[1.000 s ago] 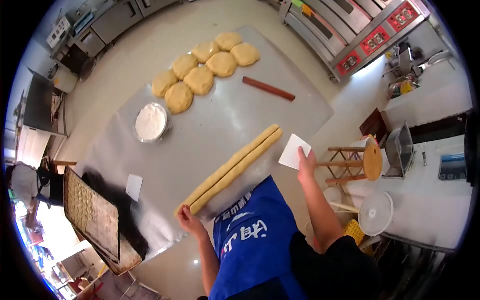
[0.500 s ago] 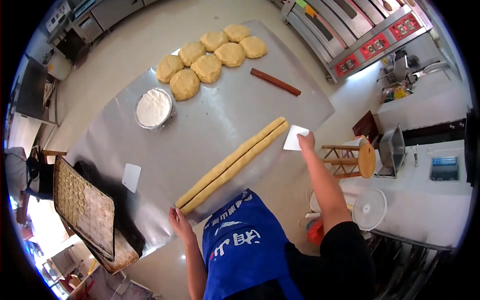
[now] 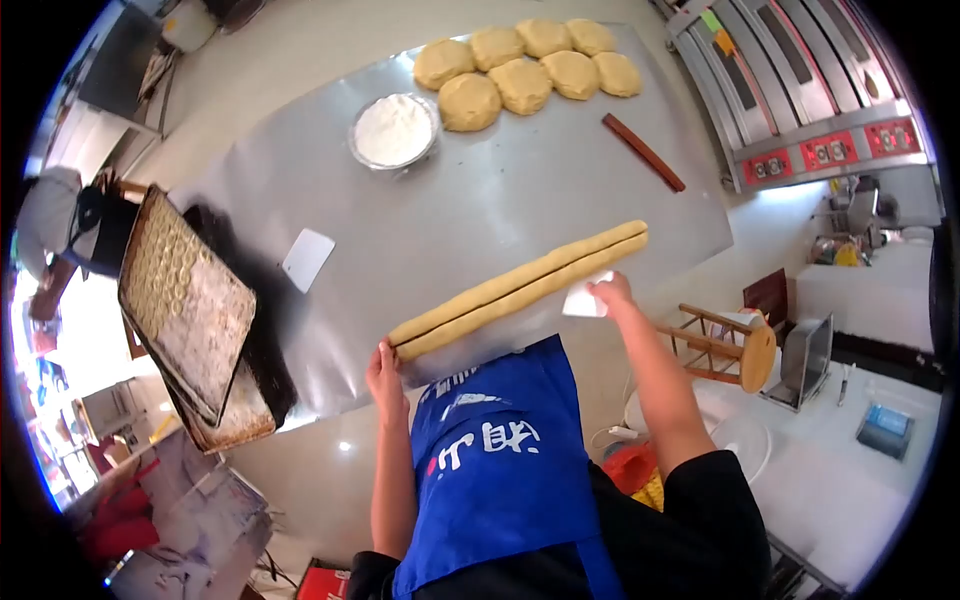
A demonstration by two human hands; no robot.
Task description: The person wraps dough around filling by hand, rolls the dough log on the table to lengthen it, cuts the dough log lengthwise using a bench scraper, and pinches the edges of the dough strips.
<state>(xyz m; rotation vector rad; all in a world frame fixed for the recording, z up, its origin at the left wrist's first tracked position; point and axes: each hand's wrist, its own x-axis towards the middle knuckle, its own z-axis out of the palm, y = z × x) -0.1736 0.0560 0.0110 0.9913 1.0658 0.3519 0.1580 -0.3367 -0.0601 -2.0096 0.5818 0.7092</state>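
Two long dough strips lie side by side on the metal table, a narrow dark gap between them. At their near-left end my left hand touches the dough with its fingertips, fingers close together. My right hand grips a white scraper beside the lower edge of the dough, towards its right end. Several rounds of yellow dough sit at the far side of the table. A bowl of white flour stands left of them.
A brown stick lies at the right of the table, and another white scraper at the left. Baking trays rest by the left edge. A wooden stool stands right, below an oven. A person is at far left.
The view has turned, shifting the table's contents rightward. My right hand has brought the scraper from beyond the dough's right end to its lower side. My left hand stays at the left end.
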